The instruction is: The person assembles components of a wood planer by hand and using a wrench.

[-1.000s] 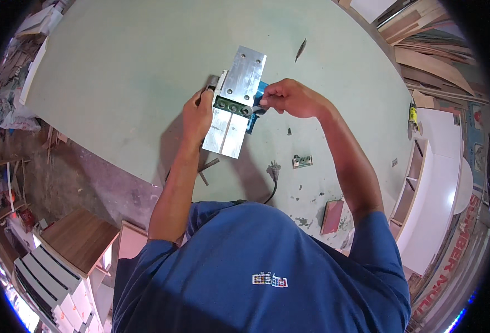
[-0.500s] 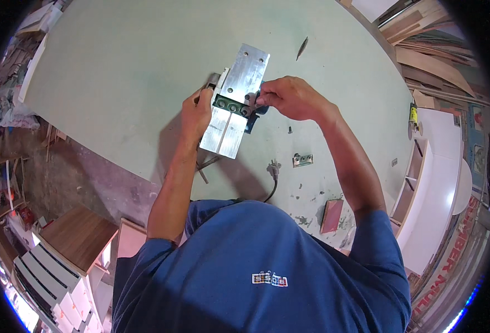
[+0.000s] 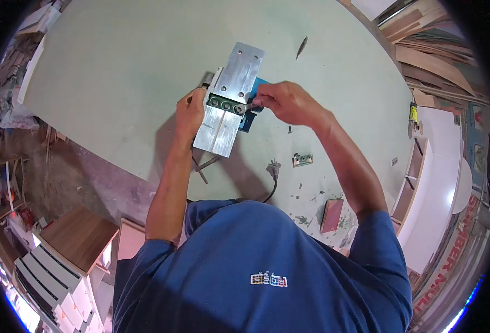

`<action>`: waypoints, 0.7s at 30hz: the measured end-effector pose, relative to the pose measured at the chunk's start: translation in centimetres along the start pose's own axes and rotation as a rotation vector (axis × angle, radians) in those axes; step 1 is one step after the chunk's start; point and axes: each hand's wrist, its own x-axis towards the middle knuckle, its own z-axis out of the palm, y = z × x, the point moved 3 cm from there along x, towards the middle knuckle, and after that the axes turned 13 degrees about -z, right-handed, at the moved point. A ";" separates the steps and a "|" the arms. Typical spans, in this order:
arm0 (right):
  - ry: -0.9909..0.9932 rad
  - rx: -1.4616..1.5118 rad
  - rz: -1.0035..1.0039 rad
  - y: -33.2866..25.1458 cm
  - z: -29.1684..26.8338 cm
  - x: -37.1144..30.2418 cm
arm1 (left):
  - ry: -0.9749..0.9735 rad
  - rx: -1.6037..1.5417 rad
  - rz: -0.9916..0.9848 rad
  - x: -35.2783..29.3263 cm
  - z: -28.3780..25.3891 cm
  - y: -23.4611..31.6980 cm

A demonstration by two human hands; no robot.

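Note:
An electric hand planer [image 3: 239, 69] is held upside down over the table, its bare metal sole facing up. Across the sole's middle lies the dark cutter drum [image 3: 226, 105], with a row of bolts. My left hand [image 3: 190, 115] is wrapped round the planer's left side; its fingertips are partly hidden. On the right, my right hand [image 3: 289, 103] pinches a small metal wrench [image 3: 248, 107], whose end meets the rightmost bolt of the drum. Most of the wrench is hidden by my fingers. Blue housing [image 3: 260, 87] shows behind the sole.
On the table [image 3: 117, 83] lie a dark slim pointed piece [image 3: 301, 48], a small bolt [image 3: 290, 130], a metal clamp plate [image 3: 302, 160], a power plug [image 3: 274, 167], a reddish block [image 3: 331, 215] and a thin dark metal tool [image 3: 207, 164]. A white cabinet [image 3: 439, 183] stands right.
The planer and both my hands have shifted slightly left. My right hand has turned a little with the wrench, and more of the blue housing shows.

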 end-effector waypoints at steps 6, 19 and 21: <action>0.247 -0.002 0.390 -3.9 3.2 -3.1 | 0.049 -0.061 -0.082 -0.3 0.2 -0.4; 0.586 1.511 0.706 -10.2 5.7 -3.8 | 0.086 -0.010 0.083 0.2 0.7 -0.8; 0.348 1.454 0.582 -12.1 3.9 -4.3 | 0.073 -0.011 0.124 0.0 0.7 -0.7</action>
